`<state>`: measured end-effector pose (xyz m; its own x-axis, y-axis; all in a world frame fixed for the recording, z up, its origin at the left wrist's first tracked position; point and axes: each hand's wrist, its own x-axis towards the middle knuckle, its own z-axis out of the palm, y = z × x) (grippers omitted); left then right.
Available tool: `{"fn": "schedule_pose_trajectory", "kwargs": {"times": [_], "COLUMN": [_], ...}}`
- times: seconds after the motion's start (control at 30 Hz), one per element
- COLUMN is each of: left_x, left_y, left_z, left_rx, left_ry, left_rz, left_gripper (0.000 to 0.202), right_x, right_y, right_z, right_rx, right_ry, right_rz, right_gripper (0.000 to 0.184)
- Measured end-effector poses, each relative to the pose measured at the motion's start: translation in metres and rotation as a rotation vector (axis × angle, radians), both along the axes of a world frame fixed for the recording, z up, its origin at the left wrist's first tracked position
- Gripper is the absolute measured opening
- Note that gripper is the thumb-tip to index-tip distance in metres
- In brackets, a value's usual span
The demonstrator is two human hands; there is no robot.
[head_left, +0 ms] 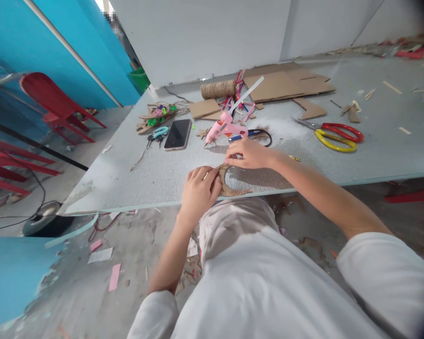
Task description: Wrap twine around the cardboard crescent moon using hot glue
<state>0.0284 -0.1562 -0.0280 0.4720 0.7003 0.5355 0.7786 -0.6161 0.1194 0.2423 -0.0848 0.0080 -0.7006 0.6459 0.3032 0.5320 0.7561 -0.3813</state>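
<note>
A curved, ring-like cardboard piece (223, 184) with brown twine along its edge lies at the table's front edge. My left hand (199, 189) is closed on its left side, thumb and fingers pressing it. At the far edge of the same piece, the fingertips of my right hand (249, 153) are pinched together; whether they grip twine or cardboard is hard to make out. Just beyond the right hand, a pink hot glue gun (224, 127) with a clear glue stick (247, 96) rests on the table.
Red-and-yellow-handled scissors (335, 136) lie to the right. A phone (178, 134), blue-handled snips (159, 134) and a twine roll (218, 89) are further back, with cardboard sheets (286, 82) by the wall. The grey table (102, 183) carries scattered scraps; red chairs (53, 99) stand left.
</note>
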Motion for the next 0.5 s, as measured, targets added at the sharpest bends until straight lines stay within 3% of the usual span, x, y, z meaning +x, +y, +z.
{"fn": "schedule_pose_trajectory", "kwargs": {"times": [0.23,0.5], "left_x": [0.0012,0.0026], "left_y": [0.0016,0.0034], "left_z": [0.0056,0.0046], "left_rx": [-0.008,-0.09], "left_ry": [0.076,0.032], "left_rz": [-0.016,0.017], "left_gripper": [0.027,0.031], "right_x": [0.0022,0.001], "right_y": [-0.0009,-0.0025], "right_z": [0.0048,0.0037], "right_rx": [-0.014,-0.027], "right_ry": [0.037,-0.037], "right_rz": [-0.058,-0.087], "right_gripper": [0.02,0.017]}}
